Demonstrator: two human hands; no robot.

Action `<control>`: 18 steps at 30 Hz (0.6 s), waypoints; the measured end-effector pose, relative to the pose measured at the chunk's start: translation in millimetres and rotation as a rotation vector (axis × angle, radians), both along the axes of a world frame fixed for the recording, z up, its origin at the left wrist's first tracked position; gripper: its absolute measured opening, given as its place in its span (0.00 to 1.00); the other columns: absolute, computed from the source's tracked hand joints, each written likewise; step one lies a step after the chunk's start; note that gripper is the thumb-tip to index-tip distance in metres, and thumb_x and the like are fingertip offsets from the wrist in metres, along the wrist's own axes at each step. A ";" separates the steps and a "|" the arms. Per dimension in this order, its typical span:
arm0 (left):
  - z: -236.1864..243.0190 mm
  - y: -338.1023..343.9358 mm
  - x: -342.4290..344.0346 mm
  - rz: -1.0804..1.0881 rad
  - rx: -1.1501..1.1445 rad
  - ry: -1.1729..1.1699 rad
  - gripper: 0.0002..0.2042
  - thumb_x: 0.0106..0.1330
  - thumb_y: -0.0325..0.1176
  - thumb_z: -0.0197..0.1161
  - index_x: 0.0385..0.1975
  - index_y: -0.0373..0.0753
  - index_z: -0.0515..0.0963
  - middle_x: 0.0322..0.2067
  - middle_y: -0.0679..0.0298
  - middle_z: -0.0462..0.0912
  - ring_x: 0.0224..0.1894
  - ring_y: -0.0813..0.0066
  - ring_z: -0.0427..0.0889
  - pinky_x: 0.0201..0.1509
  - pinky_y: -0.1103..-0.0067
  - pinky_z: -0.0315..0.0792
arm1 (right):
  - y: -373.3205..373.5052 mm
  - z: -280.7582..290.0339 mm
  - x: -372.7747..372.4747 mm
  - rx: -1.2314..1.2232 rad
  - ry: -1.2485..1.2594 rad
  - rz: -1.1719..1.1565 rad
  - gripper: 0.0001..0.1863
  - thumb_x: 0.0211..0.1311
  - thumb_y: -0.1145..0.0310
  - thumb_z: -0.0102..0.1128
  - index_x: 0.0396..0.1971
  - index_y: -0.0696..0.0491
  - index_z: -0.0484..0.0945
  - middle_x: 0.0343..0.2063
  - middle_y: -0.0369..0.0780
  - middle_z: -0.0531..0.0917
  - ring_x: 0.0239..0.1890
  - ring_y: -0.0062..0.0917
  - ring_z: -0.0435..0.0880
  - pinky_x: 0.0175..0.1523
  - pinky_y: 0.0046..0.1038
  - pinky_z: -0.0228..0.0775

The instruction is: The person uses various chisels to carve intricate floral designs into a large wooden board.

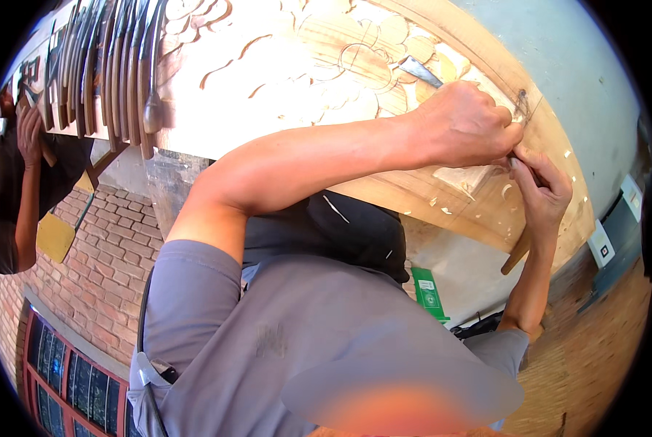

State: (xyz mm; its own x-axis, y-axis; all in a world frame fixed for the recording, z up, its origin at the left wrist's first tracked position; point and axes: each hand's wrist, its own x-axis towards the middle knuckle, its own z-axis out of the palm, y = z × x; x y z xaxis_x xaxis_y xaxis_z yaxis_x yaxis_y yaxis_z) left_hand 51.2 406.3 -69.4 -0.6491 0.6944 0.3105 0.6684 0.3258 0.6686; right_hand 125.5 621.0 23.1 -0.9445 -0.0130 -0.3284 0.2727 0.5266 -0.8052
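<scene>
At the right end of a carved wooden board [486, 218], my two hands meet. My right hand [544, 186] is closed around a wood chisel; its wooden handle [516, 253] sticks out below the wrist. My left hand [468, 125] is a fist pressed against the right fingers, apparently on the chisel's dark metal shaft. The cutting end is hidden by the hands. Just beyond the left fist shows a flared metal blade [419, 71]; I cannot tell whether it lies loose under that hand. Pale shavings [507, 191] are scattered near the hands.
Several carving tools [118, 73] lie in a row across the board's left part. At far left a co-worker's hand [29, 135] is by a wooden handle. Below the board is a green box [429, 293]; a yellow stool [56, 237] stands on brick paving at left.
</scene>
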 end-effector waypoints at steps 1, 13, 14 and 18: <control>0.7 -1.7 -0.7 0.015 0.079 0.036 0.20 0.58 0.54 0.78 0.30 0.44 0.81 0.24 0.67 0.82 0.28 0.66 0.88 0.30 0.69 0.79 | 0.4 9.5 -3.9 0.098 0.031 0.066 0.14 0.66 0.85 0.74 0.51 0.63 0.92 0.35 0.37 0.93 0.37 0.13 0.88 0.41 0.17 0.78; -0.4 10.7 -10.7 0.201 0.146 0.257 0.15 0.63 0.37 0.70 0.50 0.48 0.83 0.32 0.72 0.75 0.37 0.75 0.81 0.39 0.76 0.73 | 72.1 6.7 -54.4 0.104 -0.200 0.003 0.11 0.73 0.73 0.73 0.52 0.55 0.94 0.25 0.27 0.82 0.21 0.06 0.65 0.26 0.17 0.50; -0.4 11.1 -11.1 0.214 0.146 0.231 0.15 0.63 0.36 0.70 0.50 0.49 0.84 0.33 0.72 0.76 0.37 0.75 0.81 0.39 0.75 0.73 | 74.4 1.9 -57.1 0.100 -0.202 -0.007 0.11 0.73 0.73 0.73 0.52 0.55 0.94 0.25 0.27 0.82 0.21 0.06 0.65 0.26 0.17 0.50; -2.3 14.4 -13.8 0.240 0.161 0.169 0.16 0.62 0.33 0.70 0.50 0.49 0.84 0.34 0.70 0.78 0.37 0.72 0.81 0.40 0.73 0.74 | 76.4 -1.9 -69.4 0.075 -0.194 0.032 0.11 0.74 0.72 0.71 0.53 0.55 0.94 0.24 0.26 0.80 0.23 0.06 0.66 0.27 0.17 0.50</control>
State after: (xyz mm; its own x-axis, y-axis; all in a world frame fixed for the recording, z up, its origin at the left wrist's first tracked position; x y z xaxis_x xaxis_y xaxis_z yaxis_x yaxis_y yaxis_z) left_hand 37.4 420.7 -71.7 -0.7178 0.4614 0.5214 0.6916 0.3863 0.6103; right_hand 56.2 697.5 21.3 -0.8629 -0.0103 -0.5052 0.4013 0.5937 -0.6975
